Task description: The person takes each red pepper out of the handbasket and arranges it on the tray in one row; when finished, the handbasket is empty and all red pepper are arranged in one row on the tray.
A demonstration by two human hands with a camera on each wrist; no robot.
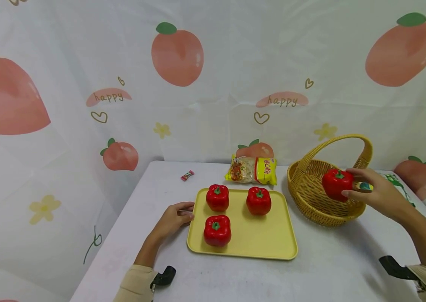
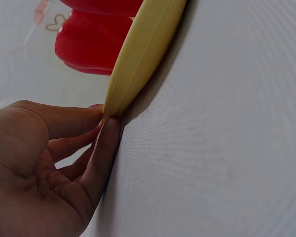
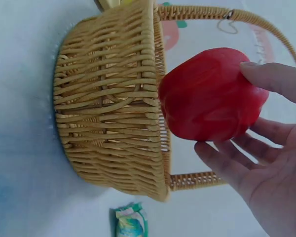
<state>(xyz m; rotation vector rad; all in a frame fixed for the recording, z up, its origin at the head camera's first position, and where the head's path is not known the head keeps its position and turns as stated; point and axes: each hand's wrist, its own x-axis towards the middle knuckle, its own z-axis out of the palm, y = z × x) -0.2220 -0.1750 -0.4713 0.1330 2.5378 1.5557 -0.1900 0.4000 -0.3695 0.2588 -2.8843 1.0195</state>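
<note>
In my right hand (image 1: 373, 191) I hold a red bell pepper (image 1: 336, 184) by its side, fingers and thumb spread around it. It hangs above the rim of a yellow wicker basket (image 1: 312, 209) with a tall arched handle; the right wrist view shows the pepper (image 3: 209, 96) just over the opening. My left hand (image 1: 173, 218) pinches the left edge of a yellow tray (image 1: 258, 247), thumb on one side of the rim in the left wrist view. Three more bell peppers lie on the tray: one back left (image 1: 218, 198), one back right (image 1: 259, 201), one front left (image 1: 217, 230).
Behind the tray lies a yellow and clear noodle packet (image 1: 252, 170). A small wrapped candy (image 1: 187, 175) is at the back left of the white table (image 1: 235, 281). Beyond the basket, a green and blue packet (image 3: 130, 222) lies partly out of frame. A printed cloth hangs behind.
</note>
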